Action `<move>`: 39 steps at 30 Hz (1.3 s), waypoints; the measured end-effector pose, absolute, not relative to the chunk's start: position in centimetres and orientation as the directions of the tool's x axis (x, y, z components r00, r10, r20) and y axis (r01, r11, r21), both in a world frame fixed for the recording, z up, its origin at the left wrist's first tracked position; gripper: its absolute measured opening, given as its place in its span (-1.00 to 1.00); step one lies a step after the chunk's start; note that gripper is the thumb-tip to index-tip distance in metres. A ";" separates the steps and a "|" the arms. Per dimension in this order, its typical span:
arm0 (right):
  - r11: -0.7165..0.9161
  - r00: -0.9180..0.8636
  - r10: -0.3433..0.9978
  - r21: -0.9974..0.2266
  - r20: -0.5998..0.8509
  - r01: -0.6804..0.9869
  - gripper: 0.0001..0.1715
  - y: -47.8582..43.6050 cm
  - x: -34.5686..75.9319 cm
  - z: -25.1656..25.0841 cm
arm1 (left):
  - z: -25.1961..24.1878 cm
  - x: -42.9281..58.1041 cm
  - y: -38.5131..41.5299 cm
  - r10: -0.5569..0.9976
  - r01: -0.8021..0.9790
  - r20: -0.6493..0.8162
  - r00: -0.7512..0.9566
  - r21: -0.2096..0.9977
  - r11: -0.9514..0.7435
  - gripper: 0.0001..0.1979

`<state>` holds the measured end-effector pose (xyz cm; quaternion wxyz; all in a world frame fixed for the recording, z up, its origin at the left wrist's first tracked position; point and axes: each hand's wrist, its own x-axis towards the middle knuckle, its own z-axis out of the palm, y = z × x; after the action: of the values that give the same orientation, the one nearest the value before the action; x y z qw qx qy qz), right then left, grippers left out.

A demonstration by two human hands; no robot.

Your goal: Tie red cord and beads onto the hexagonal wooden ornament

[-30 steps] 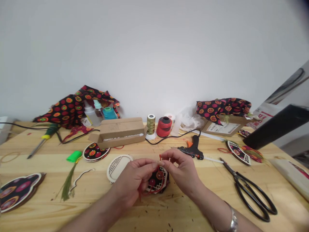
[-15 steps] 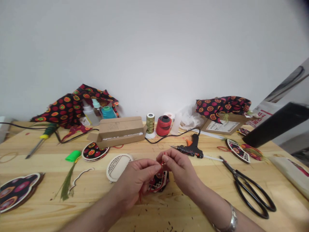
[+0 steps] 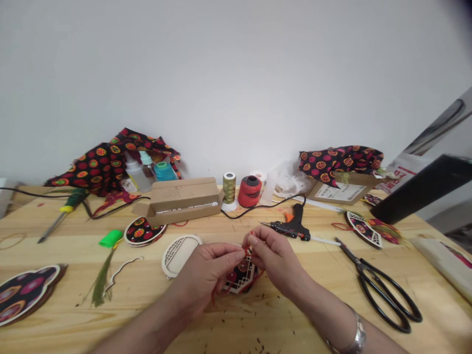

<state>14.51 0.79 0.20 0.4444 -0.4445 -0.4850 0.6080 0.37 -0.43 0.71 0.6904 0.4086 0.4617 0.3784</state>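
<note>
Both hands meet over a small fabric-covered ornament with a white lattice frame, lying on the wooden table. My left hand pinches a thin red cord at the ornament's top, fingers closed. My right hand pinches the same cord from the other side, thumb and forefinger pressed together. A red strand hangs below my left hand. A metal watch sits on my right wrist.
Black scissors lie at the right, a black glue gun just behind my hands. A blank lattice frame, a round fabric ornament, a green tassel, a cardboard box, thread spools and patterned cloth surround them.
My hands have drawn closer together on the cord and lowered slightly. The ornament has tipped a little flatter toward the table.
</note>
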 end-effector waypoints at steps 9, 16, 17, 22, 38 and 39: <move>0.012 -0.172 0.985 -0.998 0.001 0.060 -0.77 0.9 15.0 0.3 | 1.0 0.5 -0.4 0.896 -0.183 -0.357 0.265 0.893 0.411 -0.86; -0.010 -0.169 0.985 -0.998 -0.020 0.061 -0.76 0.9 14.9 0.9 | 0.4 0.5 -0.3 0.895 -0.166 -0.355 0.272 0.898 0.407 -0.83; -0.030 -0.181 0.983 -0.999 -0.037 0.042 -0.75 1.0 14.9 0.9 | 0.3 0.4 -0.2 0.895 -0.166 -0.355 0.270 0.899 0.406 -0.82; -0.132 -0.277 0.954 -0.990 -0.114 -0.047 -0.72 1.0 14.9 0.8 | -0.3 0.1 0.0 0.900 -0.227 -0.365 0.240 0.880 0.417 -0.80; -0.146 -0.141 0.979 -0.989 -0.148 0.019 -0.87 1.1 14.5 0.1 | 0.1 0.3 -0.3 0.909 -0.135 -0.347 0.231 0.914 0.384 -0.81; -0.130 -0.143 0.980 -0.990 -0.135 0.044 -0.87 1.1 14.5 0.1 | 0.4 0.3 -0.3 0.908 -0.123 -0.350 0.231 0.915 0.385 -0.82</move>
<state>14.52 1.14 0.11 0.4188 -0.5030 -0.5094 0.5587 0.27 -0.26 0.37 0.6739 0.4019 0.4879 0.3824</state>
